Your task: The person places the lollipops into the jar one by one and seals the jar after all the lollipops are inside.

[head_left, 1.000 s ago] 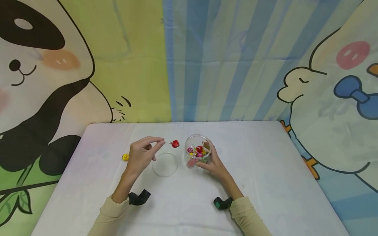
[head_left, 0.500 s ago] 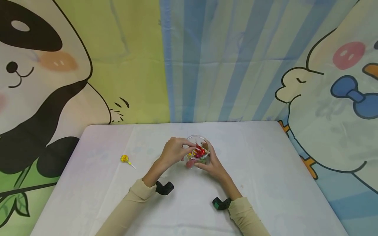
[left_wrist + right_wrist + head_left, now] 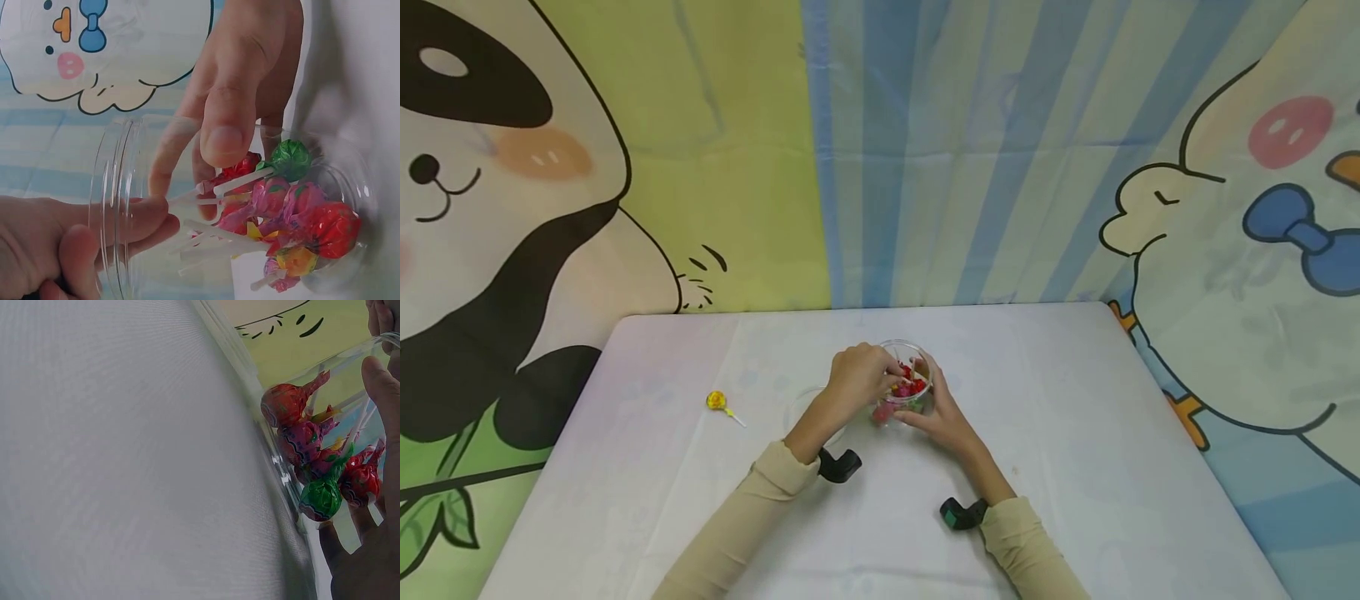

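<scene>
A clear jar (image 3: 904,408) of wrapped lollipops stands on the white table. My right hand (image 3: 946,417) grips its side, thumb in front and fingers around the back. Through the wall in the left wrist view I see a green lollipop (image 3: 290,160), a large red one (image 3: 337,230) and several others, white sticks pointing mostly toward the mouth. My left hand (image 3: 859,377) reaches in through the open mouth. Its thumb and forefinger pinch the stick end of a red lollipop (image 3: 240,167) inside the jar, whose head lies partly behind the right thumb.
A yellow lollipop (image 3: 718,401) lies on the table (image 3: 1075,417) at the left. A clear round lid (image 3: 793,406) lies left of the jar, partly covered by the left forearm. A printed cloth (image 3: 917,167) hangs behind the table's far edge.
My left hand has carried the red lollipop rightward from above the lid into the jar, its fingers now inside the mouth. The right hand keeps its hold on the jar.
</scene>
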`<state>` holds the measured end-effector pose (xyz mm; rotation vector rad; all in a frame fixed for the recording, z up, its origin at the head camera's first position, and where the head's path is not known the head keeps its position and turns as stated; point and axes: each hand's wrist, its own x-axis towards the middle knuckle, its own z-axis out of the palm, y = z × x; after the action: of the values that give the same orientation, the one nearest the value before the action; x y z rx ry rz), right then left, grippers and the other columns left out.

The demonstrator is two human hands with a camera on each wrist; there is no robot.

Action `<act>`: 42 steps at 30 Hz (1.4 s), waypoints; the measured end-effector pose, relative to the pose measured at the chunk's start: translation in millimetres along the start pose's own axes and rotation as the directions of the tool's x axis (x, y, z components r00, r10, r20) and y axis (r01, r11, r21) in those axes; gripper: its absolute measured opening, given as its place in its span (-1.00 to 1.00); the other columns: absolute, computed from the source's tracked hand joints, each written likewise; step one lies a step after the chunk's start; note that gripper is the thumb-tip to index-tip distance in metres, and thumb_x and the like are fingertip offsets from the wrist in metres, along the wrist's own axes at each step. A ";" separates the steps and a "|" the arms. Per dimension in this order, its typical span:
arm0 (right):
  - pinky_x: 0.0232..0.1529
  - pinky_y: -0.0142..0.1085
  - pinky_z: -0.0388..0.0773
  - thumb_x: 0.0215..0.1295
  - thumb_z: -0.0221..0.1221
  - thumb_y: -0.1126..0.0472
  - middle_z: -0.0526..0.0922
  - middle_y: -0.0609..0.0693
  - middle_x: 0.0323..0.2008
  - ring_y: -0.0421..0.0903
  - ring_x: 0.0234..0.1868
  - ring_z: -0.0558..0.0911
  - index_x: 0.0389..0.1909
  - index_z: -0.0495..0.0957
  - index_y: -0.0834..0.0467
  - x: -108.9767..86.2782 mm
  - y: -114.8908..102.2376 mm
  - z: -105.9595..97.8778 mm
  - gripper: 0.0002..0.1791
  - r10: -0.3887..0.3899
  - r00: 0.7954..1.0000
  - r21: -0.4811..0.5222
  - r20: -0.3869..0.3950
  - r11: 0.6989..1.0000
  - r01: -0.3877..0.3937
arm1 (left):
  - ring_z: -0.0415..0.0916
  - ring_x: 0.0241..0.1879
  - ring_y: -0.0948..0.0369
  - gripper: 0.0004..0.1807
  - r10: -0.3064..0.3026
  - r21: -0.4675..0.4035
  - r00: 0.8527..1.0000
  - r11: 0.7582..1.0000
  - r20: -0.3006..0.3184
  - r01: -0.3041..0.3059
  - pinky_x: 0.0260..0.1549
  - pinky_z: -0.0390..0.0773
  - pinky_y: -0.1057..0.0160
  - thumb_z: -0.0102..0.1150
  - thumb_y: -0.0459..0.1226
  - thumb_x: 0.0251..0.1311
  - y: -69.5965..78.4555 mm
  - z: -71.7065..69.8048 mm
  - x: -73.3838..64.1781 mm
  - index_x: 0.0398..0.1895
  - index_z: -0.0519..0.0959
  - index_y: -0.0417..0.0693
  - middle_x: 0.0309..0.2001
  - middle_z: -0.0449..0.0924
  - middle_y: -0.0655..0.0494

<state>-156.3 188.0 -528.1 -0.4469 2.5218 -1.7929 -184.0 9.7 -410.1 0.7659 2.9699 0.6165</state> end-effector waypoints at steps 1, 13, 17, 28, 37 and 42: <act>0.42 0.30 -0.05 0.11 0.39 0.06 0.10 0.16 0.49 0.18 0.52 0.08 0.51 -0.19 -0.28 0.3 -0.1 -0.2 0.12 0.001 1.000 0.003 -0.001 1.000 -0.001 | 0.56 -0.46 0.24 -0.91 -0.001 0.002 1.000 1.000 0.004 0.001 -0.66 0.31 0.37 0.38 -0.16 0.10 0.2 -0.2 0.3 -0.33 0.79 0.13 -0.31 0.77 0.21; 0.43 0.27 -0.06 0.10 0.38 0.29 0.08 0.19 0.49 0.16 0.53 0.07 0.54 -0.20 -0.09 0.6 -3.6 2.1 0.14 0.003 1.000 0.007 0.007 1.000 -0.003 | 0.57 -0.63 0.33 -0.67 0.039 -0.188 0.920 0.975 -0.391 -0.121 -0.62 0.47 0.41 0.38 -0.24 0.10 -27.1 -3.1 -45.8 -0.02 0.69 -0.02 -0.08 0.73 0.07; 0.43 0.27 -0.05 0.10 0.37 0.30 0.05 0.25 0.49 0.21 0.53 0.05 0.54 -0.21 0.04 -0.6 -16.0 -0.1 0.14 0.019 0.999 0.007 0.028 1.000 -0.020 | 0.29 -0.80 0.52 -0.63 0.022 -0.219 0.847 0.962 -0.531 -0.163 -0.74 0.28 0.55 0.45 -0.33 -0.01 -53.4 -4.1 -80.5 -0.06 0.69 -0.10 -0.14 0.73 0.05; 0.45 0.25 -0.09 0.13 0.35 0.26 0.04 0.25 0.50 0.21 0.53 0.03 0.53 -0.20 0.06 -4.1 -38.7 -4.2 0.10 0.045 0.998 0.017 0.041 0.999 -0.045 | 0.16 -0.83 0.62 -0.63 -0.215 -0.201 0.889 0.969 -0.403 0.144 -0.76 0.24 0.48 0.42 -0.41 -0.01 -134.8 14.8 -166.5 -0.05 0.68 -0.07 -0.15 0.71 0.05; 0.45 0.25 -0.10 0.13 0.34 0.27 0.03 0.27 0.50 0.22 0.53 0.03 0.53 -0.21 0.05 -4.0 -38.8 -4.9 0.10 0.044 0.999 0.016 0.032 0.999 -0.044 | 0.70 -0.37 0.14 -0.66 -0.169 -0.036 0.929 0.985 -0.330 0.167 -0.53 0.55 0.18 0.38 -0.42 0.01 -171.5 5.8 -170.5 -0.08 0.70 -0.03 -0.11 0.74 0.01; 0.44 0.26 -0.09 0.14 0.33 0.29 0.04 0.32 0.48 0.25 0.52 0.04 0.53 -0.19 0.11 -4.5 -40.7 -3.6 0.08 0.027 0.999 0.035 0.037 0.999 -0.028 | 0.69 -0.15 -0.04 -0.67 -0.179 0.022 0.949 0.981 -0.260 0.191 -0.45 0.59 0.03 0.35 -0.42 0.04 -175.5 12.8 -160.8 -0.09 0.70 -0.02 -0.08 0.73 0.04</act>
<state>-143.6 180.2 -489.9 -0.4372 2.4560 -1.8004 -122.2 -201.5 -501.6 0.4282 3.2504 0.6848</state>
